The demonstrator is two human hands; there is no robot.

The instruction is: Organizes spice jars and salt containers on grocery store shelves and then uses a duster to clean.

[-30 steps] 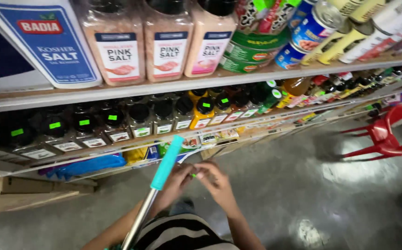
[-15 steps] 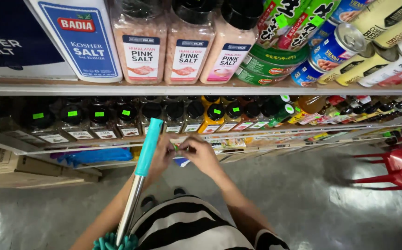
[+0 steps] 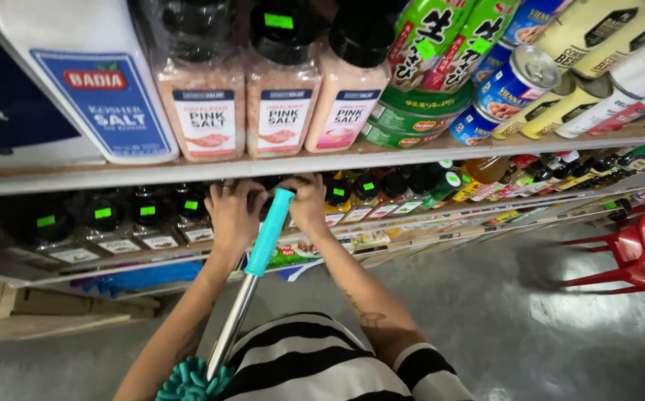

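Dark-capped bottles [image 3: 263, 194] in row on second shelf, directly ahead of both sets of fingertips, under edge of upper shelf [image 3: 337, 165]. Left hand [image 3: 235, 212] and right hand [image 3: 308, 204] level, equally near; fingers curled into row, tips hidden, so cannot tell whether clamped on bottle. Between hands: mop handle [image 3: 269, 232], teal grip, long axis slanting from shelf down toward body, metal shaft below. Pink salt jars [image 3: 282, 82] above fingers. Red chair [image 3: 638, 245] far right.
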